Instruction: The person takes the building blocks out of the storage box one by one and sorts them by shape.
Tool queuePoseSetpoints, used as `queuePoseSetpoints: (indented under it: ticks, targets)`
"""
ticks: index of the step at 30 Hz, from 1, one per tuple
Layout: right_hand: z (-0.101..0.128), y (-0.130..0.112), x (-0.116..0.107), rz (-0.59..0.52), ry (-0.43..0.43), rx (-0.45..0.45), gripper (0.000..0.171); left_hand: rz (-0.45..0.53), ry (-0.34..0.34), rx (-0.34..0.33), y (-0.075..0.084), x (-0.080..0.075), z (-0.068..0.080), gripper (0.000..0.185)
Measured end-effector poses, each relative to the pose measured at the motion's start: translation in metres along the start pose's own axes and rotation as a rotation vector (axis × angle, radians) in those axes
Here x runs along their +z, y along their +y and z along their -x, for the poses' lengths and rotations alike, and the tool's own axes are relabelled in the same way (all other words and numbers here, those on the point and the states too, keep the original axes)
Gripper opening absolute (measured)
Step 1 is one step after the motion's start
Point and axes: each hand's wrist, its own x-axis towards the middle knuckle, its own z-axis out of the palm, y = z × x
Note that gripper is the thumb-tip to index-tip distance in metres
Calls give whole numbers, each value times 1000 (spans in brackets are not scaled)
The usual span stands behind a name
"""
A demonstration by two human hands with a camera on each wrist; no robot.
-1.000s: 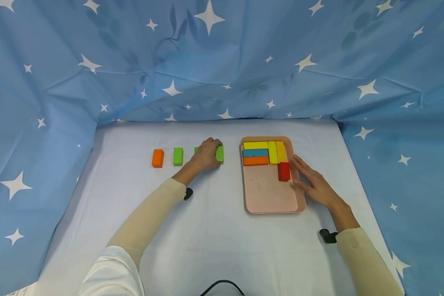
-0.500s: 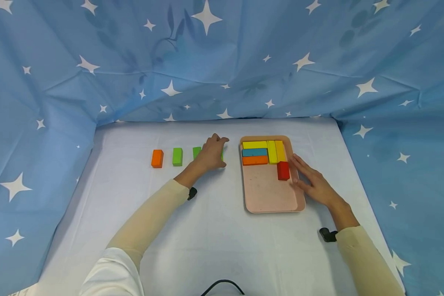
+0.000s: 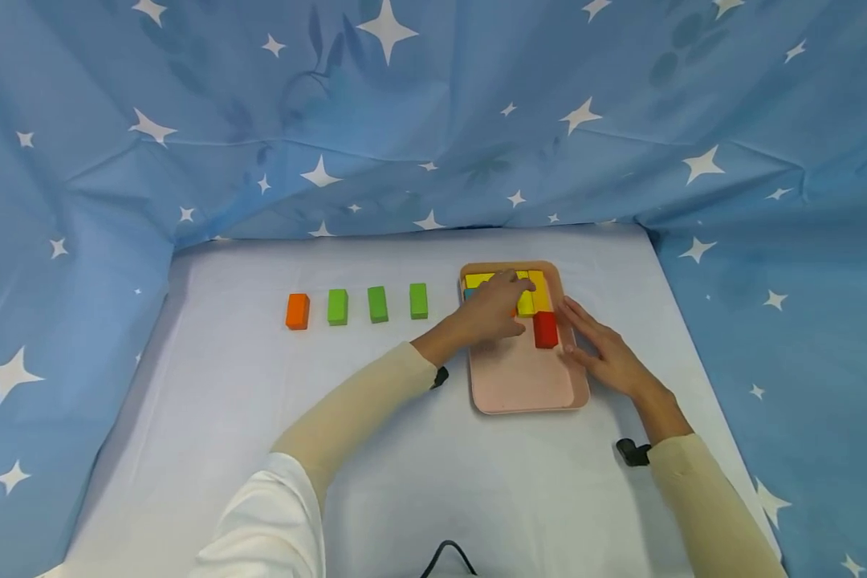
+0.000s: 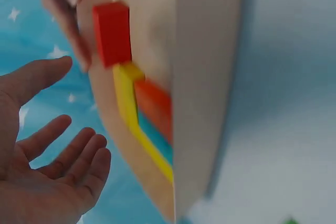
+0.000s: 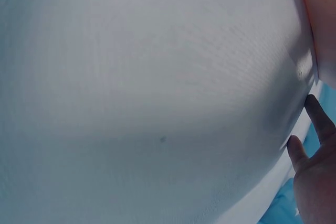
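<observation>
Big change vs a sec ago: my left hand has come off the green block it was covering and swung across to the tray, where it now sits over the far end, above the packed blocks. That block is back in plain sight, standing untouched as the nearest of the row to the left of my left hand, w/ two more green blocks and an orange block further out. So nothing got picked up. The left wrist cam shows the left hand w/ fingers straight and spread, palm bare, holding nothing. Under and just ahead of it are the yellow blocks; the blue and orange ones beside them are mostly hidden by the hand, so I can't tell if it's pressing on them or only hovering. Red block stands on the tray between my two hands. Right hand hasn't moved: flat, fingers straight, lying along the tray's right rim just beside the red block, steadying the tray by the look of it. My read: I'm tidying or checking the packed blocks before fetching another; near half of the tray is bare.
</observation>
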Motion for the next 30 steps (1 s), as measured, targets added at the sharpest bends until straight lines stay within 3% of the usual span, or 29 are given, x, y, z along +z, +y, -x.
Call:
queuePoseSetpoints:
  ticks: [3, 7, 12, 17, 22, 25, 30]
  targets:
    - [-1, 1, 0, -7, 12, -29, 73, -107, -46, 12, 12, 16, -13, 71]
    - [-2, 2, 2, -3, 27, -58, 73, -196, -80, -21, 23, 35, -23, 70]
    - [-1, 3, 0, 5, 35, -76, 73, -249, -69, -81, 29, 50, -31, 64]
    - [0, 3, -1, 7, 33, -79, 72, -280, -47, -86, 29, 58, -34, 66]
    - [-1, 2, 0, 14, 27, -69, 73, -263, -41, -85, 27, 57, -31, 66]
    - [-1, 2, 0, 20, 25, -65, 72, -204, -41, -81, 26, 50, -27, 66]
    - [1, 2, -3, 36, 27, -56, 72, 18, -20, -69, 18, 30, -16, 65]
